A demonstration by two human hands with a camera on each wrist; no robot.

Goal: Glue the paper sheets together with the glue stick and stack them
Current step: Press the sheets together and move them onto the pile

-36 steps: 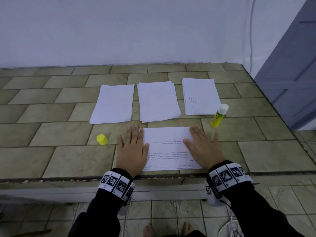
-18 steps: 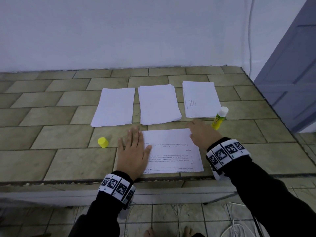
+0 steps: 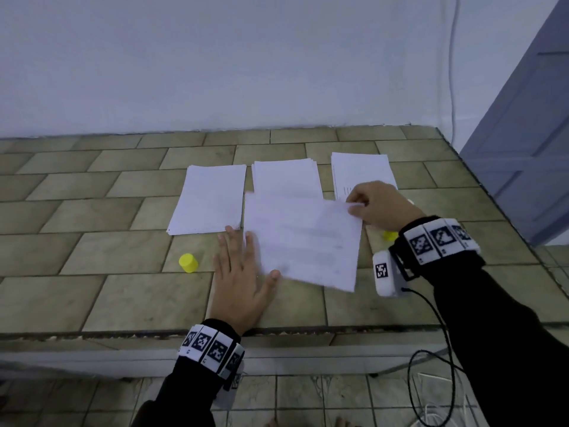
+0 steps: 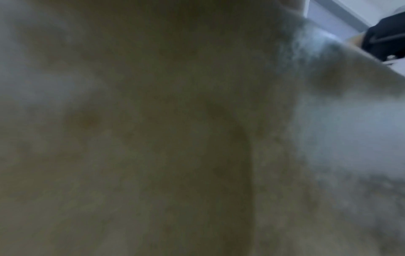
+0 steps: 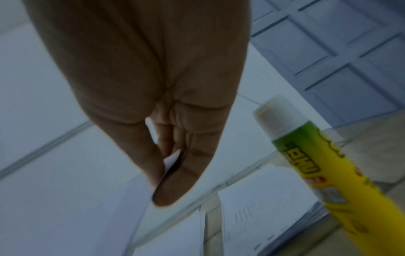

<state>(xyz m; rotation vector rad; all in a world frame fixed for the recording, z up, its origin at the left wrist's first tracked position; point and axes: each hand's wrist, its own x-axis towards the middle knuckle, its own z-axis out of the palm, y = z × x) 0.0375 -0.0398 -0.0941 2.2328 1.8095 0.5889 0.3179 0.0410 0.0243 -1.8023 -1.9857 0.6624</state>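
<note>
My right hand (image 3: 354,207) pinches the far right corner of a printed paper sheet (image 3: 304,241) and holds it tilted above the tiled table (image 3: 92,291). In the right wrist view my thumb and forefinger (image 5: 168,173) pinch that corner. My left hand (image 3: 243,263) lies flat and open on the table, some fingers hidden under the sheet's left edge. The yellow glue stick (image 5: 306,164) stands uncapped beside my right hand, and only a bit of the glue stick (image 3: 390,235) shows in the head view. Its yellow cap (image 3: 188,262) stands left of my left hand. The left wrist view is a dark blur.
Three white paper stacks lie in a row behind the lifted sheet: a left stack (image 3: 209,198), a middle stack (image 3: 286,177) and a right stack (image 3: 360,171). The table's front edge (image 3: 308,329) runs under my wrists. A grey door (image 3: 523,149) stands at the right.
My right hand reached to the sheet's far right corner, pinched it and lifted the sheet off the table. My left hand has stayed flat where it was.
</note>
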